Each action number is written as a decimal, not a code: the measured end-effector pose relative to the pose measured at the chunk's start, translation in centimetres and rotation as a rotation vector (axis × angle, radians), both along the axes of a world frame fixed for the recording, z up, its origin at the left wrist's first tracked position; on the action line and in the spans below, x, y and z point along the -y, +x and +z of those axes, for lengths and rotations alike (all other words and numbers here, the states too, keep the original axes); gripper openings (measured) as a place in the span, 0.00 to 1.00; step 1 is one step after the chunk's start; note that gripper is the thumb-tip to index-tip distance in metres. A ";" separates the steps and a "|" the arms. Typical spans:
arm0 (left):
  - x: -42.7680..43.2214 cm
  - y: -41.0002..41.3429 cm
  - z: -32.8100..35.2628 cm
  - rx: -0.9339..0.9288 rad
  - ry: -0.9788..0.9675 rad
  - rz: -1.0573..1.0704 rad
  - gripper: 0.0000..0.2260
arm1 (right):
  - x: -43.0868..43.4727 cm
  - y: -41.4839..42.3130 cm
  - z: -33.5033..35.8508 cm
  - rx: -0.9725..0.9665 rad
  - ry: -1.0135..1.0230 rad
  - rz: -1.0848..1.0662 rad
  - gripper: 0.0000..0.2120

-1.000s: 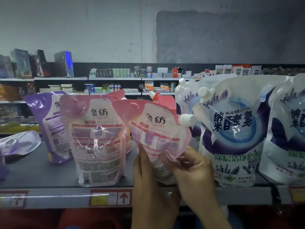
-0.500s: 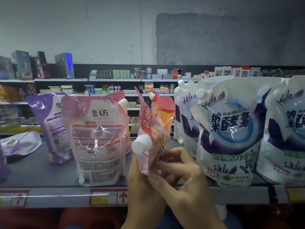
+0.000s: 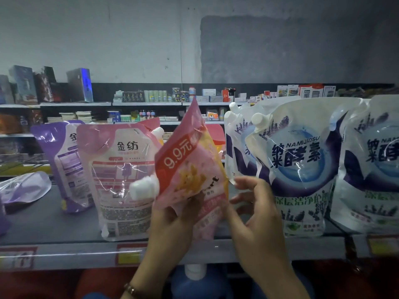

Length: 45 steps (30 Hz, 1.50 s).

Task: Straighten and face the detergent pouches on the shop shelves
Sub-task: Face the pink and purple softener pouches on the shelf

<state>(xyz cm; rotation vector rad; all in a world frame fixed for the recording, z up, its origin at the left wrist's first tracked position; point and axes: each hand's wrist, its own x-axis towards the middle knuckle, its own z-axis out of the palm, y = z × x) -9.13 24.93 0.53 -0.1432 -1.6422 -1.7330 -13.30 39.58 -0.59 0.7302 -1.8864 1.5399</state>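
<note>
Holding the pink pouch [image 3: 190, 169] tilted above the shelf [image 3: 54, 229] edge, my left grip [image 3: 172, 225] clasps its lower part; my right grip [image 3: 257, 216] lies loose beside it. White pouches [image 3: 300, 169] face out; the neighbouring pouch [image 3: 121, 180] seems back-out, and a purple pouch [image 3: 23, 186] lies flat.

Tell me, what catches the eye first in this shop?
A tilted pink pouch marked 9.9 fills the centre, gripped from below by the left hand, the right hand beside it. Big white-and-purple pouches stand on the shelf at right; a back-facing pink pouch stands at left.
</note>
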 end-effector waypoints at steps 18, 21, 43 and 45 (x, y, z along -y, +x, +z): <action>3.8 -2.7 0.7 0.136 0.033 -0.313 0.04 | -1.3 -4.2 -0.2 0.235 -0.121 0.474 0.23; 4.3 -2.9 0.9 0.131 -0.133 -0.286 0.05 | -1.3 -4.4 -0.5 0.244 -0.100 0.383 0.26; 5.3 -4.8 -0.3 0.224 -0.185 -0.280 0.16 | -0.5 -4.5 -2.5 0.284 -0.043 0.145 0.25; 5.3 -4.7 -0.3 0.220 -0.205 -0.270 0.15 | -0.5 -4.4 -2.4 0.291 -0.045 0.140 0.26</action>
